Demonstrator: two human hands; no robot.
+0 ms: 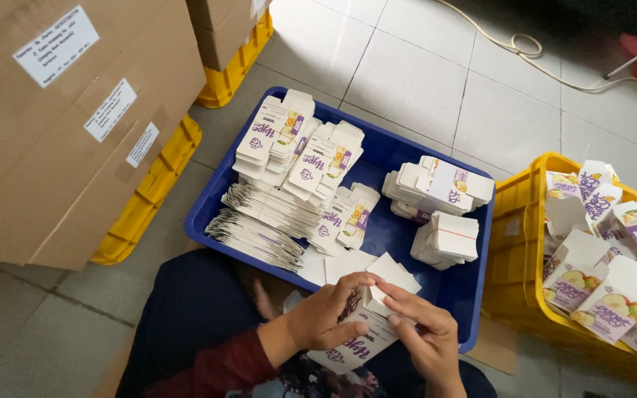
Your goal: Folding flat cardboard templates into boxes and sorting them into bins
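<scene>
While both hands clamp one small white printed cardboard carton [363, 324] at 6 o'clock, left hand [326, 315] and right hand [423, 332] pinch its flaps; blue plastic crate [388, 158] of flat cartons at 12.

Both hands together, low and close to the body

Left hand [324, 317], in a dark red sleeve, curls inward with fingers bent and gripping; right hand [423, 332] faces it, fingers extended and pinching, fingertips nearly meeting.

Two hands [374, 317], one blue bin [388, 151], one yellow crate [517, 243], three cardboard boxes [60, 125].
</scene>
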